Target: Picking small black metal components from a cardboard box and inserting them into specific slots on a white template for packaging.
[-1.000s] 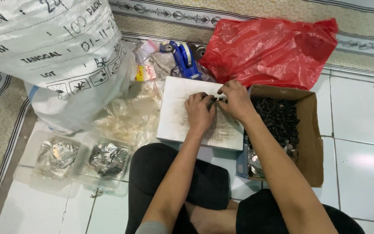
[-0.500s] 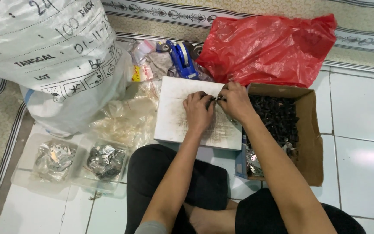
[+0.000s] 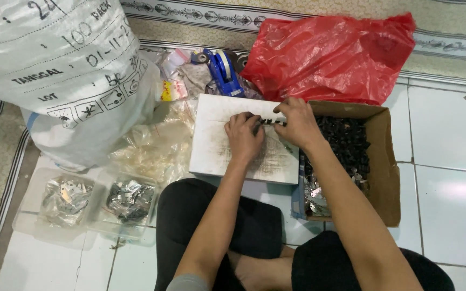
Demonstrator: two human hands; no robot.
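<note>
I sit cross-legged on a tiled floor. Both hands rest on a white, smudged board (image 3: 217, 143) in front of my knees. My left hand (image 3: 244, 136) and my right hand (image 3: 298, 124) pinch the two ends of a short row of small black parts (image 3: 268, 121) held between them on the board. Right of the board stands an open cardboard box (image 3: 381, 172) filled with more small black parts (image 3: 346, 143) and some shiny metal pieces (image 3: 314, 191).
A large white woven sack (image 3: 60, 70) fills the upper left. A red plastic bag (image 3: 333, 54) lies behind the box. A blue tape dispenser (image 3: 225, 70) sits beyond the board. Clear plastic bags (image 3: 155, 148) and two clear trays (image 3: 33, 223) of metal pieces lie at left.
Both hands stay together on the board with only slight finger movement; the view has shifted a little.
</note>
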